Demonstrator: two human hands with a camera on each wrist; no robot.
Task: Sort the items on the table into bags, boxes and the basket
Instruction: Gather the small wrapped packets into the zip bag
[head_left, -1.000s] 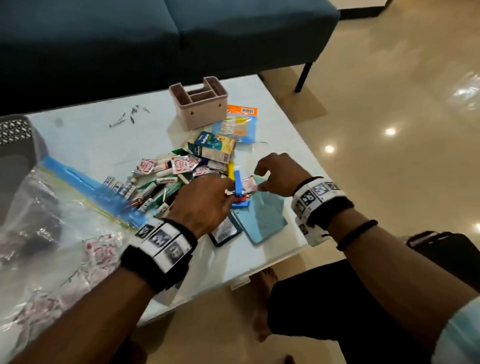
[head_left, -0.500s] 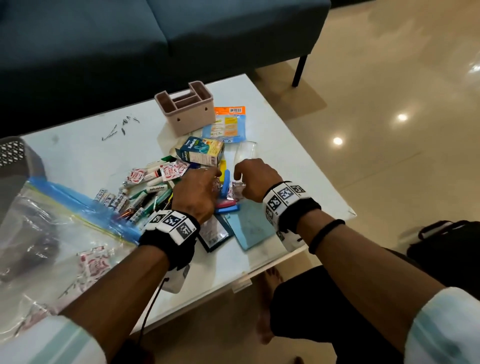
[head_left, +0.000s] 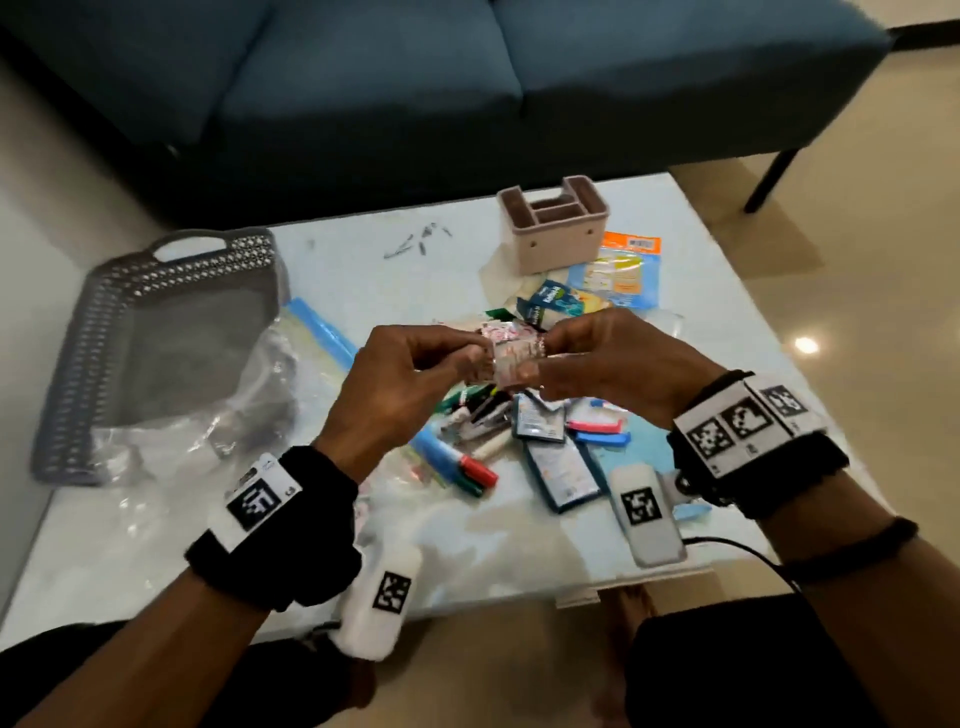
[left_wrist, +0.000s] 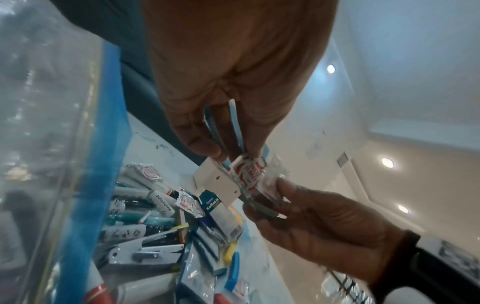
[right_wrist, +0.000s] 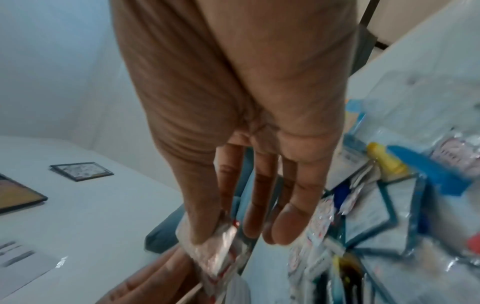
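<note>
A small bundle of red-and-white sachets (head_left: 511, 351) is held in the air over the pile on the table. My left hand (head_left: 475, 356) pinches its left side and my right hand (head_left: 532, 364) pinches its right side. In the left wrist view the sachets (left_wrist: 249, 170) sit between the left hand (left_wrist: 228, 152) and the right hand (left_wrist: 280, 197); thin blue-and-white pieces also show between the left fingers. In the right wrist view the thumb of my right hand (right_wrist: 233, 236) presses on the sachets (right_wrist: 221, 246). Below lies a pile (head_left: 493, 431) of markers, a stapler and carded packs.
A grey perforated basket (head_left: 67, 364) stands at the table's left, with a clear zip bag (head_left: 249, 395) with a blue strip spilling from it. A pink divided box (head_left: 553, 244) stands at the back, an orange pack (head_left: 623, 270) beside it. A dark blue sofa stands behind.
Both hands have risen from the pile and come together, now holding the sachets between them above the table. The head view has swung left, so the basket shows.
</note>
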